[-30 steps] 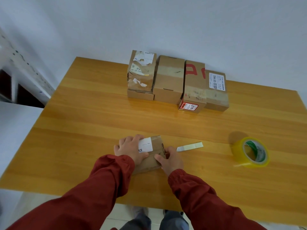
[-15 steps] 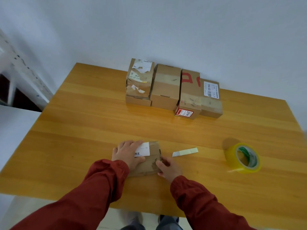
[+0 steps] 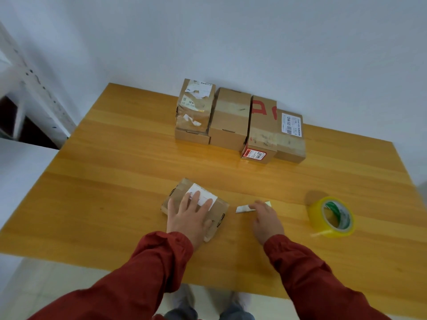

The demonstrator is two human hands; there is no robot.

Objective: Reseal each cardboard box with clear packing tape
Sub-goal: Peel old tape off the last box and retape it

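The small box [image 3: 176, 200] lies near the front edge of the table [image 3: 111, 181], about midway along it and turned slightly askew. The left hand [image 3: 189, 215] lies flat on top of it with the fingers straight and spread, partly covering its white label [image 3: 204, 192]. This grip is not closed around anything. It presses down, most likely to keep the flaps shut and stop the light box from sliding while the other hand works.

The right hand [image 3: 265, 220] reaches just to the right of the box, and its fingertips rest on a pale strip [image 3: 241, 209] lying on the table. The strip looks like a cut length of tape, though it could be a small cutter. The back of the hand hides the fingertips, so I cannot tell whether that grip has pinched the strip or only touches it.

The tape roll [image 3: 314, 215] lies toward the right edge, within reach of the right hand, with a loose end trailing toward the front edge. Four more boxes [image 3: 231, 118] stand in a tight row near the far edge, out of the working space, so that only one box is handled at a time. I judge that the box in hand is not yet sealed and that the strip is meant for its seam.
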